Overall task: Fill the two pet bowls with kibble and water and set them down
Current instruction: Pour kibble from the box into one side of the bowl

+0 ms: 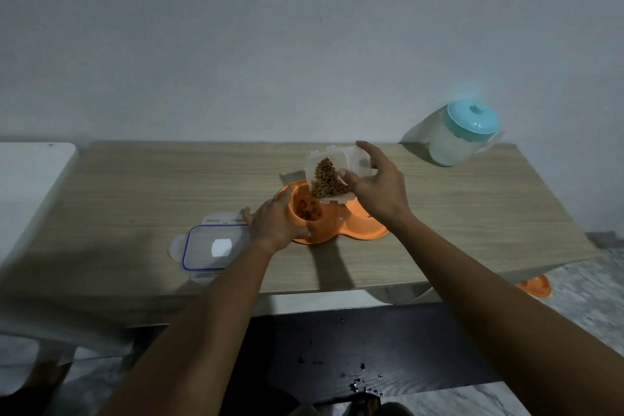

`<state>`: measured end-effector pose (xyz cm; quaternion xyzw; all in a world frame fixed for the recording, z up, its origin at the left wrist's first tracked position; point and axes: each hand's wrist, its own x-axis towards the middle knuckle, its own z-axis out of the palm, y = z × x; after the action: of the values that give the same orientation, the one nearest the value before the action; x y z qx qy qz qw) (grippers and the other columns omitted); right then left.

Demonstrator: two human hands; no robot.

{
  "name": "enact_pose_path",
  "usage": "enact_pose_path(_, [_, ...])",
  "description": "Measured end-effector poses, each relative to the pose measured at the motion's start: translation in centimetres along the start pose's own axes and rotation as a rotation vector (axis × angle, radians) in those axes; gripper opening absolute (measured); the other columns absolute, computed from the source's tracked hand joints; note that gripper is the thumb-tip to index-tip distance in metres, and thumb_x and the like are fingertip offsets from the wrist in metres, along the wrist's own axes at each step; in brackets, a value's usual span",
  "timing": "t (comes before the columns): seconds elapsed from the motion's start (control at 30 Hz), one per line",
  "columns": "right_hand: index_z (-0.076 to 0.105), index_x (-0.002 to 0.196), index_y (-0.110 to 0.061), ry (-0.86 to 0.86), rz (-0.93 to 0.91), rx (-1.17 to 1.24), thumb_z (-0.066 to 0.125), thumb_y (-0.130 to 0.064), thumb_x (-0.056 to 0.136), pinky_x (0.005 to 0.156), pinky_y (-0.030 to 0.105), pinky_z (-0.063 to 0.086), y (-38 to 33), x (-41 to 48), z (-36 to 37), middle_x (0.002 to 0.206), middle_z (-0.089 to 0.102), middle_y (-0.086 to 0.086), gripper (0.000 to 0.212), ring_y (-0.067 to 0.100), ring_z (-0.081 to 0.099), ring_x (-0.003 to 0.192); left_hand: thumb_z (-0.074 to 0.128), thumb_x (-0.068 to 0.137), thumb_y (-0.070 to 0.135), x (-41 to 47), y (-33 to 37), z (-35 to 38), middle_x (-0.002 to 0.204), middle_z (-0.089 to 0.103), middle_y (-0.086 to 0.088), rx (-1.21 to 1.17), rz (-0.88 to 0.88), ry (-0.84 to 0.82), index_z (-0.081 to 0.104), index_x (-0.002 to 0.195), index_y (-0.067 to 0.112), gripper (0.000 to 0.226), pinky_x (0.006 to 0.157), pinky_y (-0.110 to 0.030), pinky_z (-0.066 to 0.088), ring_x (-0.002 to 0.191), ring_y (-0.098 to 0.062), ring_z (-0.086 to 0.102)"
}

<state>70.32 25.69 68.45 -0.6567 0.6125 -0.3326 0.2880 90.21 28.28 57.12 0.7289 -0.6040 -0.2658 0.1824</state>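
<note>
An orange double pet bowl (pixel 358 230) sits mid-table. Its left well (pixel 308 209) holds some brown kibble; the right well is mostly hidden behind my right hand. My right hand (pixel 378 189) grips a clear plastic container (pixel 332 176) of kibble, tilted steeply over the left well. My left hand (pixel 278 221) holds the bowl's left rim, with its fingers curled round the edge. A pale pitcher with a teal lid (pixel 462 135) stands at the table's back right.
The container's clear lid with a blue seal (pixel 211 246) lies on the wooden table (pixel 152 186) left of the bowl. Another orange bowl (pixel 537 285) shows on the floor past the table's right front corner. A white surface (pixel 30 172) adjoins the table's left end.
</note>
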Motion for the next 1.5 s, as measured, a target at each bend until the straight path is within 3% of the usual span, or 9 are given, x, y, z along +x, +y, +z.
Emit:
enact_pose_path(0.53, [0.052, 0.144, -0.035, 0.047, 0.141, 0.183, 0.077, -0.044, 0.085, 0.1, 0.051, 0.054, 1.1, 0.2, 0.1, 0.139, 0.058, 0.009, 0.065, 0.025, 0.056, 0.128, 0.081, 0.05, 0.067, -0.7, 0.5, -0.8, 0.133, 0.061, 0.008, -0.031, -0.008, -0.012, 0.035, 0.141, 0.047, 0.104, 0.111, -0.067, 0.009, 0.132, -0.024, 0.048])
enact_pose_path(0.73, [0.05, 0.142, -0.03, 0.03, 0.469, 0.62, 0.072, -0.025, 0.093, 0.061, 0.038, 0.064, 3.0, 1.8, -0.6, 0.138, 0.052, 0.015, 0.054, 0.035, 0.063, 0.111, 0.074, 0.031, 0.081, 0.7, 1.1, -1.2, 0.11, 0.07, 0.008, 0.04, -0.057, -0.043, 0.052, 0.125, 0.044, 0.104, 0.105, -0.063, 0.03, 0.115, -0.024, 0.059])
enact_pose_path(0.83, [0.05, 0.139, -0.03, 0.009, 0.527, 0.728, 0.068, -0.024, 0.095, 0.068, 0.046, 0.065, 3.6, 4.0, -0.7, 0.142, 0.05, 0.011, 0.048, 0.041, 0.059, 0.121, 0.059, 0.015, 0.096, 2.3, 1.1, -1.2, 0.092, 0.07, 0.009, 0.084, -0.109, -0.036, 0.065, 0.104, 0.037, 0.107, 0.097, -0.058, 0.041, 0.101, -0.021, 0.064])
enact_pose_path(0.93, [0.048, 0.142, -0.025, -0.041, 0.57, 0.796, 0.066, -0.027, 0.097, 0.071, 0.049, 0.064, 3.8, 6.7, 0.2, 0.141, 0.049, 0.008, 0.048, 0.04, 0.058, 0.121, 0.067, 0.025, 0.088, 2.0, 2.2, -2.0, 0.093, 0.071, 0.006, 0.148, -0.15, -0.06, 0.066, 0.105, 0.037, 0.096, 0.102, -0.057, 0.031, 0.105, -0.024, 0.063])
enact_pose_path(1.13, [0.06, 0.127, -0.019, -0.179, 0.619, 0.614, 0.066, -0.039, 0.091, 0.088, 0.062, 0.058, 4.1, 12.9, 5.3, 0.135, 0.058, 0.009, 0.042, 0.041, 0.058, 0.119, 0.074, 0.04, 0.08, 0.8, 3.2, -2.6, 0.101, 0.072, 0.007, 0.14, -0.196, -0.066, 0.064, 0.118, 0.039, 0.088, 0.101, -0.054, 0.024, 0.111, -0.025, 0.061])
enact_pose_path(1.23, [0.064, 0.126, -0.017, -0.209, 0.584, 0.516, 0.064, -0.043, 0.088, 0.094, 0.057, 0.057, 4.8, 15.3, 8.6, 0.129, 0.063, 0.01, 0.046, 0.037, 0.06, 0.117, 0.081, 0.052, 0.069, 0.9, 4.5, -3.2, 0.111, 0.07, 0.001, 0.18, -0.212, -0.078, 0.061, 0.127, 0.037, 0.085, 0.088, -0.041, 0.029, 0.114, -0.025, 0.06])
enact_pose_path(1.3, [0.066, 0.12, -0.015, -0.241, 0.584, 0.515, 0.065, -0.04, 0.089, 0.095, 0.051, 0.057, 5.4, 16.4, 10.3, 0.122, 0.067, 0.012, 0.04, 0.035, 0.063, 0.111, 0.079, 0.051, 0.073, 1.1, 4.8, -3.1, 0.118, 0.068, 0.0, 0.219, -0.235, -0.09, 0.053, 0.135, 0.039, 0.094, 0.099, -0.047, 0.028, 0.121, -0.027, 0.056])
enact_pose_path(1.43, [0.066, 0.098, -0.017, -0.278, 0.582, 0.503, 0.065, -0.036, 0.093, 0.064, 0.038, 0.05, 6.1, 17.4, 11.6, 0.09, 0.064, 0.009, 0.019, 0.027, 0.059, 0.082, 0.074, 0.046, 0.08, 1.6, 3.8, -2.5, 0.117, 0.067, 0.002, 0.243, -0.269, -0.11, 0.05, 0.137, 0.044, 0.101, 0.107, -0.057, 0.019, 0.122, -0.029, 0.055])
enact_pose_path(1.5, [0.068, 0.1, -0.017, -0.285, 0.601, 0.536, 0.066, -0.035, 0.094, 0.065, 0.04, 0.055, 6.5, 17.4, 11.9, 0.094, 0.065, 0.012, 0.02, 0.03, 0.061, 0.084, 0.075, 0.046, 0.079, 1.7, 3.8, -2.6, 0.118, 0.066, 0.003, 0.244, -0.271, -0.11, 0.049, 0.138, 0.044, 0.102, 0.109, -0.058, 0.018, 0.123, -0.029, 0.054])
